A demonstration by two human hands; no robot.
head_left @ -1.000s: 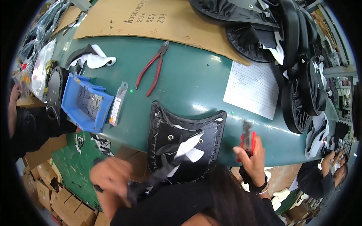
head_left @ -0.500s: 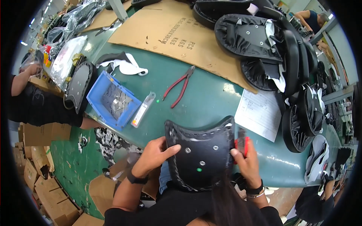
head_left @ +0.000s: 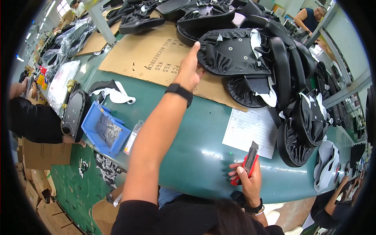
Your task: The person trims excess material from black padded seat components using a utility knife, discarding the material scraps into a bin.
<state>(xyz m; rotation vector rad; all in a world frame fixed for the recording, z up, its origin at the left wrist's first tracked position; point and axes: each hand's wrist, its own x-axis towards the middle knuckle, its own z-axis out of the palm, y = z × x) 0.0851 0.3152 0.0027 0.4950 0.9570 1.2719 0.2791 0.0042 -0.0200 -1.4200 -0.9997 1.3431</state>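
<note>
Two hands (head_left: pixel 190 71): black pad (head_left: pixel 235 59), cutter (head_left: pixel 251 159)

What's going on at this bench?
A person is working with both hands at a green table. The left hand reaches forward and grips the near left edge of a black padded piece lying among similar ones. The right hand holds a red cutter above the tabletop, near a printed sheet. A blue bin stands to the left.

Dark lettering (head_left: pixel 170 55) on brown cardboard (head_left: pixel 141 56), fine print on white paper (head_left: pixel 250 127)
</note>
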